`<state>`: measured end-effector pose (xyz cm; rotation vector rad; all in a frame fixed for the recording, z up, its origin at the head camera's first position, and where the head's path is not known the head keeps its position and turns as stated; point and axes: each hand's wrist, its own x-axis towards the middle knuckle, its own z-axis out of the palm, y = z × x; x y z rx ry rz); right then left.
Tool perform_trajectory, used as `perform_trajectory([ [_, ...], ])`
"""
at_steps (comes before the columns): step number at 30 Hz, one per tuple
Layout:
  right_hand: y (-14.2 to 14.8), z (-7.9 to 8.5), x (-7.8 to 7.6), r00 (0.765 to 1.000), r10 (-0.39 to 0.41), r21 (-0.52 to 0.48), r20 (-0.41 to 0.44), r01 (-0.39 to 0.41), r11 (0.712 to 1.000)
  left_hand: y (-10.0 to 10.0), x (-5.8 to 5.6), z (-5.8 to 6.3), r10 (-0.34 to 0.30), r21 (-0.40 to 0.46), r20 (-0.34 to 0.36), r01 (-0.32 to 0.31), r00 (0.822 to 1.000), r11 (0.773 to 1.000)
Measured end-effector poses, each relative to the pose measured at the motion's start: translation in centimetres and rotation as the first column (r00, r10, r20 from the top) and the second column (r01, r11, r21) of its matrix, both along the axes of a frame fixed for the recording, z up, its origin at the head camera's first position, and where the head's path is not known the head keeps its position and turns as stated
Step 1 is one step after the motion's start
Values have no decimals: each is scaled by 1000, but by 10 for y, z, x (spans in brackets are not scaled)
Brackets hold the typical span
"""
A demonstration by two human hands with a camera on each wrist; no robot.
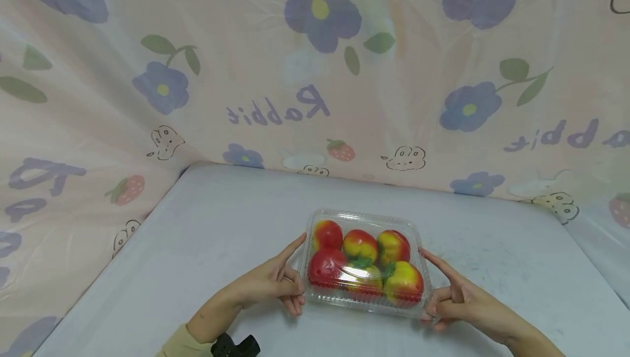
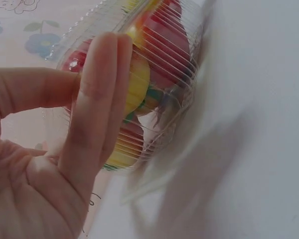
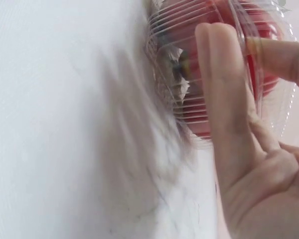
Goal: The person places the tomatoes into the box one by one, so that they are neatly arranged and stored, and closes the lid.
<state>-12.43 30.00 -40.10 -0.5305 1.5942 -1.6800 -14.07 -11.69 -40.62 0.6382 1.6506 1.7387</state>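
In the head view, a clear plastic clamshell box (image 1: 366,313) with a ridged wall holds several glossy red-and-yellow fruits (image 1: 361,245), like peaches, with bits of green leaf. Its lid is down over them. At the box's left side, my left hand (image 1: 278,280) pinches the edge, index finger stretched toward the far corner. My right hand (image 1: 455,299) grips the opposite side in the same way. Both wrist views show fingers lying along the ridged wall of the box. Whether the box's base touches the table is hard to tell.
A white table (image 1: 221,215) lies under the box. Behind and to the left hangs a floral, rabbit-print cloth (image 1: 369,100). A black device (image 1: 236,346) sits at my left wrist, by the sleeve cuff (image 1: 187,343).
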Motion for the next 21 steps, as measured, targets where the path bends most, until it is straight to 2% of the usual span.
perform_trajectory([
  [7,-1,1,2,1000,15,-25,-17,-15,1000,3,0,3,18,-25,1,-18,1000,1000],
  [13,-3,3,3,999,25,-39,-21,-26,999,2,-2,3,3,-10,16,-3,1000,1000],
  [21,-2,2,1,999,-2,9,-38,2,1000,0,-6,0,11,-36,19,-11,1000,999],
])
